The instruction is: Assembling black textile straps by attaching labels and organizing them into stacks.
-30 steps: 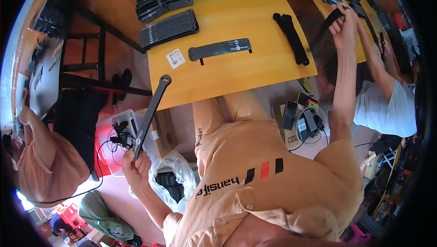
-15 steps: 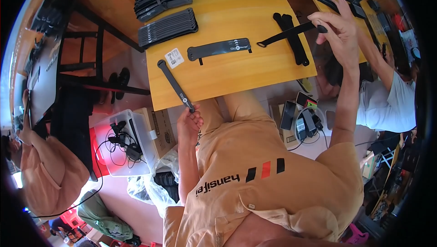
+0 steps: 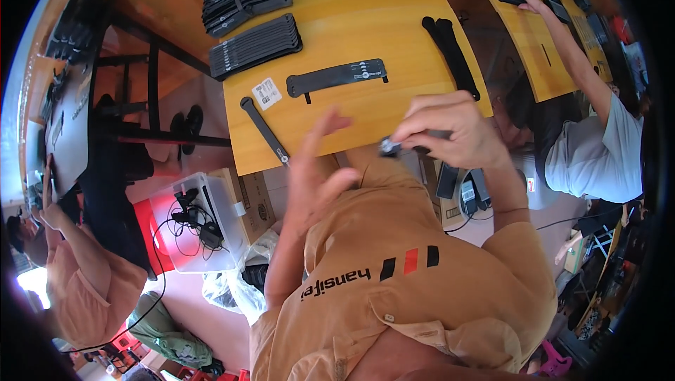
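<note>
Pinches black strap (image 3: 389, 147) in right hand (image 3: 450, 131); spreads left hand (image 3: 313, 181) wide, empty;
shows strap jutting left past right fingertips (image 3: 408, 128).

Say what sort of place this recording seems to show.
Probably a small workshop: a stack of flat black straps lies on a yellow wooden table, and a person in a light grey shirt reaches over a second yellow wooden table.

Left hand (image 3: 313, 178) now off the flat black strap (image 3: 264, 129) — right hand (image 3: 457, 131) nearer the left.
</note>
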{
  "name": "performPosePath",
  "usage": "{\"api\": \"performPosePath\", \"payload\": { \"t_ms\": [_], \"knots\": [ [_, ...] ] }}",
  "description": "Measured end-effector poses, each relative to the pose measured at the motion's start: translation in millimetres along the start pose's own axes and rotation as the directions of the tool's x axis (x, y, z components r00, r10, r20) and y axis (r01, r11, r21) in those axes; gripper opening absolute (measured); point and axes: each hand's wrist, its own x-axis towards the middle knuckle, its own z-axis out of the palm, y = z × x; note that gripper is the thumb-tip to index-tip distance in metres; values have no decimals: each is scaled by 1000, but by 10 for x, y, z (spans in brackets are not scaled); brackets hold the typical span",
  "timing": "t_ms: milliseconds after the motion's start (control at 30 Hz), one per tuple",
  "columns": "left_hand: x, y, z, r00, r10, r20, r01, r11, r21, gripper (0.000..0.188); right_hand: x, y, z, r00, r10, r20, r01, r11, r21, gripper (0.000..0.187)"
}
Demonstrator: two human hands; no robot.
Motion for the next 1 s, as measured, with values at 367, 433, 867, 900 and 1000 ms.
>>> {"api": "performPosePath", "payload": {
  "t_ms": [367,433,867,900,1000],
  "knots": [
    [105,-748,-294,661,-478,578,637,765,-96,14,-357,950,60,724,680,-114,-576,687,443,12],
    [139,-898,-314,681,-528,507,663,738,-122,12,-345,1172,138,699,706,-118,-593,663,456,10],
    [481,-1501,-98,804,-593,-36,576,794,-193,9,-52,1813,472,620,720,-313,-498,669,552,5],
    [487,-1516,-89,803,-595,-33,579,792,-193,9,-42,1829,473,620,707,-341,-499,691,524,5],
    [495,-1525,-75,815,-579,-40,567,809,-155,11,-37,1898,503,584,728,-360,-534,678,505,4]
  ]
}}
